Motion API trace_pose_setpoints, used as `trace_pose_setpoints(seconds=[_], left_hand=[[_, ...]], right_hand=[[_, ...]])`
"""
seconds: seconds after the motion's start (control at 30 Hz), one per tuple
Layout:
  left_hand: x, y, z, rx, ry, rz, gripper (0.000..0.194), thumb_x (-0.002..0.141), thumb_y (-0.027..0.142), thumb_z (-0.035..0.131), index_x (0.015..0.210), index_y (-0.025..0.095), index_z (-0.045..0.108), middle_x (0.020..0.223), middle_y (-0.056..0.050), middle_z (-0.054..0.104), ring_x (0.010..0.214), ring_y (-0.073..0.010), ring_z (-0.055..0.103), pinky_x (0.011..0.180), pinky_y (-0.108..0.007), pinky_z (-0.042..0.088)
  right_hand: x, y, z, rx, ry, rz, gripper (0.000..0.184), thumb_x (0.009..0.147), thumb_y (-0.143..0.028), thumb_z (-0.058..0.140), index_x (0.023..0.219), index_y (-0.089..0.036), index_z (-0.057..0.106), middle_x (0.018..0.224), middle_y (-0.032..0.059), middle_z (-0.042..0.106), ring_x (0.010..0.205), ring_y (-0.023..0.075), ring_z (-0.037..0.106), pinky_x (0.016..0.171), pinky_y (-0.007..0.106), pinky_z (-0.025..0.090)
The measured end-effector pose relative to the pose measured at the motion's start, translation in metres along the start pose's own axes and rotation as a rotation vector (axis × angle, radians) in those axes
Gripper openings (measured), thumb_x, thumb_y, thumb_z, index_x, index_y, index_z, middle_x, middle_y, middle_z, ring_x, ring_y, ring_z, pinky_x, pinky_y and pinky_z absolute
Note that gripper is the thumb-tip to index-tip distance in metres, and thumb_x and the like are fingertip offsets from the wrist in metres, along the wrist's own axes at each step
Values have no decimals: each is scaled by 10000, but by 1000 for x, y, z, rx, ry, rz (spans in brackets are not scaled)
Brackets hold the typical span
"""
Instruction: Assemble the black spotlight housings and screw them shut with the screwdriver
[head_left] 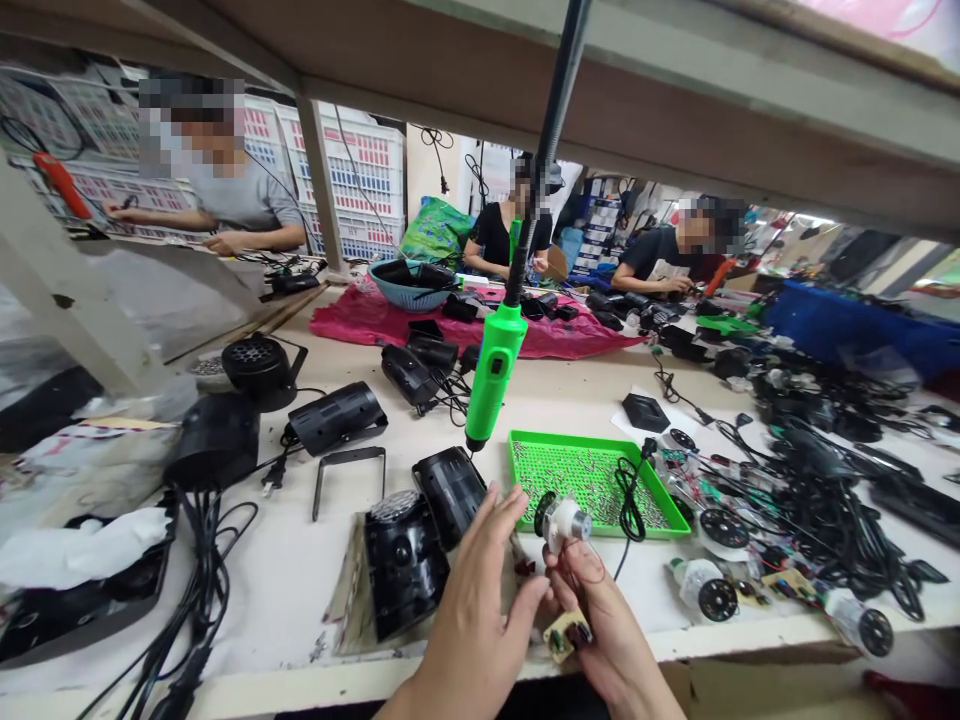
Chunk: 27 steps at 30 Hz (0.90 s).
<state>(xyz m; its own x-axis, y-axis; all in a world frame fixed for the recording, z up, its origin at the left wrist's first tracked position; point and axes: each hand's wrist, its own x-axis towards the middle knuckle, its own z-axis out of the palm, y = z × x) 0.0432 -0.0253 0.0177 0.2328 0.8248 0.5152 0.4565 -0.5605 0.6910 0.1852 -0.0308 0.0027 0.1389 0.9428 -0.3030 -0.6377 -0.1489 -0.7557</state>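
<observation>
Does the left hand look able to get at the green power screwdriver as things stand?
Probably yes: the left hand looks open and empty, and the green power screwdriver hangs just beyond its fingertips, with nothing visibly in the way.

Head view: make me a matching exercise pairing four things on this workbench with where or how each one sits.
Things:
1. Small circuit board
2. Green tray
3. Pink cloth
4. Green tool

Places and states:
A. Hanging from a black rod
B. Spread beneath a blue bowl
C. Held in the person's right hand
D. Covered with small metal parts

Pairs: 1-C, 2-D, 3-B, 4-A
</observation>
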Motion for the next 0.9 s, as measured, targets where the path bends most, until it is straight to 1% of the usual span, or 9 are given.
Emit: trace_pose_setpoints(seconds=[0.07,0.13,0.23,0.33,0.47,0.6,0.73,0.9], left_hand=[[-1,-3,-7,63,-11,45,597,897,142,480,1425,290,243,1440,-62,473,1387,-214,335,1069,-446,423],[-3,-7,-16,121,-18,87,544,908,160,476,1406,272,287,1418,-52,500,1394,-207,320,1068,-432,427],[-6,-15,-31,204,-26,107,479,915,186,482,1368,274,354,1400,-34,522,1402,-208,302,1057,-429,438],[-10,-26,-44,287,-8,83,445,916,213,484,1347,285,396,1399,-33,523,1401,-232,303,1042,-462,445],[-21,-42,-55,338,26,-9,441,916,266,486,1349,303,408,1409,-41,510,1399,-278,301,1049,-556,405],[-27,-51,-60,305,57,-72,443,914,292,490,1350,326,423,1411,-32,506,1402,-288,294,1058,-557,394],[-26,-51,-60,276,61,-63,444,906,285,502,1341,342,433,1407,-20,510,1392,-282,315,1074,-563,372],[-22,-49,-56,274,58,-52,444,908,275,492,1343,336,424,1400,-14,519,1390,-274,320,1073,-554,372]], right_hand=[[1,2,-1,37,18,36,367,562,-386,881,684,-168,612,617,-44,619,383,12,400,464,167,472],[3,3,-2,77,28,68,378,548,-376,891,712,-168,621,622,-58,614,360,-11,342,455,160,470],[4,3,-3,140,22,89,392,523,-338,908,741,-169,629,627,-77,599,356,-35,284,445,130,446],[5,1,-5,182,7,105,385,522,-317,910,688,-150,605,627,-77,582,362,-47,257,418,101,395],[6,1,-8,210,-18,105,371,535,-288,907,663,-145,590,632,-76,565,360,-57,227,402,89,355],[7,2,-9,215,-55,104,342,565,-272,892,654,-145,587,621,-79,538,359,-53,198,389,88,328],[6,2,-9,204,-92,106,335,607,-296,870,650,-147,573,628,-84,516,369,-51,155,398,78,318],[6,1,-11,157,-133,106,376,610,-336,865,643,-153,539,610,-96,484,375,-48,130,407,66,304]])
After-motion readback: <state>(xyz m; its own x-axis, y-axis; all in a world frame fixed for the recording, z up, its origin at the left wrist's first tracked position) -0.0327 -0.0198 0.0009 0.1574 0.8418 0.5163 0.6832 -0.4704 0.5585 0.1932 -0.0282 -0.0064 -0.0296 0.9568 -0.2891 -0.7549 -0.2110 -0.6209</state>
